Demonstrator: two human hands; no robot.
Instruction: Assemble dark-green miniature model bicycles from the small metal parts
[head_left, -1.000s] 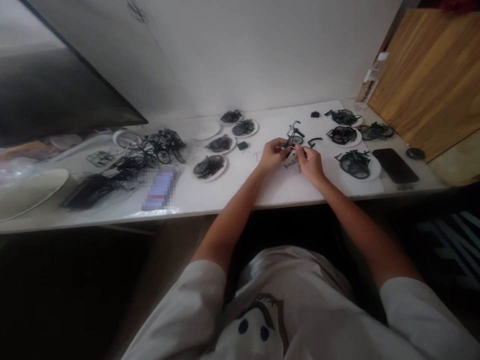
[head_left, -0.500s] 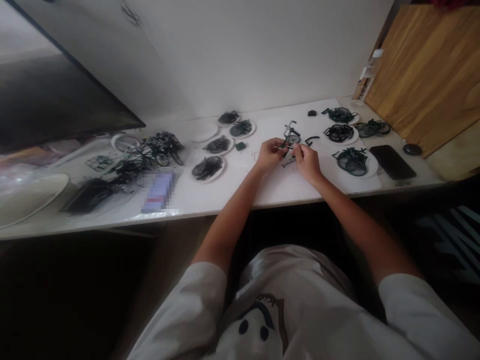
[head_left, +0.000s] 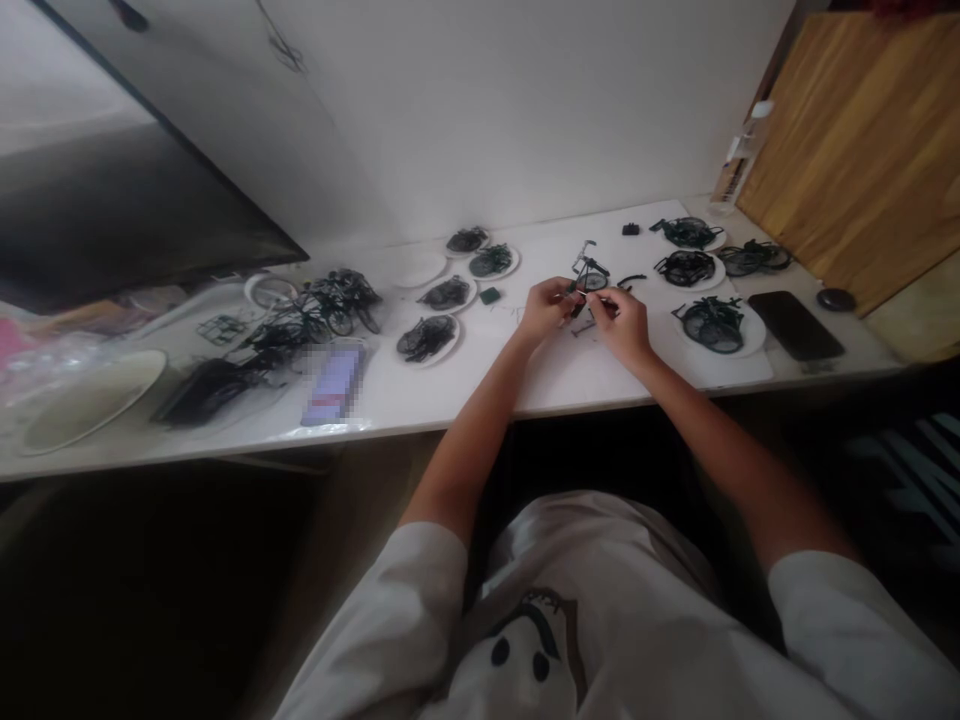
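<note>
A small dark model bicycle (head_left: 588, 272) stands half built on the white table (head_left: 570, 380), its handlebar pointing up and away. My left hand (head_left: 545, 306) is closed, pinching the model's frame from the left. My right hand (head_left: 622, 322) is closed too, its fingertips pinching a thin pin-like part against the same frame; what it is exactly is too small to tell. A loose dark curved piece (head_left: 632, 280) lies just right of the model.
White plates with dark bicycle parts sit left (head_left: 427, 340) and right (head_left: 718, 327) of my hands. A heap of finished model bicycles (head_left: 315, 310) lies further left. A black phone (head_left: 796, 325) rests at the right, a wooden panel (head_left: 847, 140) behind it, a large dark screen (head_left: 112, 210) at the far left.
Both hands stay pinched on the model bicycle with only slight finger movement; the view itself has shifted a little.
</note>
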